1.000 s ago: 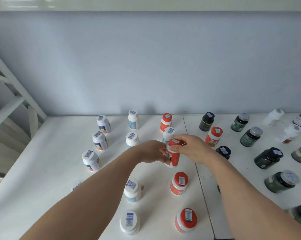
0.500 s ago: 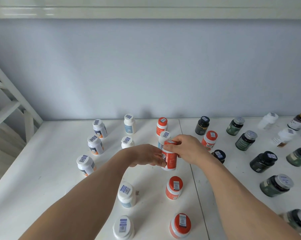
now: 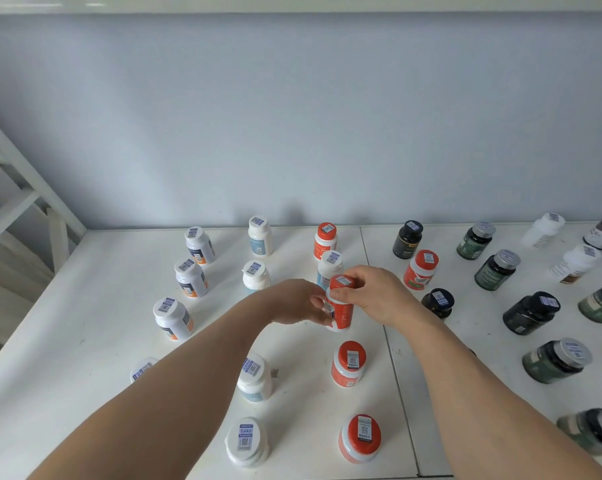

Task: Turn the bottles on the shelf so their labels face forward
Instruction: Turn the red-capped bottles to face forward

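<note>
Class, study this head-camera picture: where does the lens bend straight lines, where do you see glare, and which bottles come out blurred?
Head view: the wide lens bows the shelf and leans the bottles outward; a pale glare streaks the white ledge along the top edge; soft shadows fall on the wall behind the back row; the dark jar at lower right is smeared, while the orange bottle held by both hands is fairly sharp.

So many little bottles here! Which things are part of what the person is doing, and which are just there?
Part of the job:
- red bottle, held by left hand and right hand
- other bottles, such as the red-capped one in front
- white shelf

Just there:
- grey wall
- white frame at left
</note>
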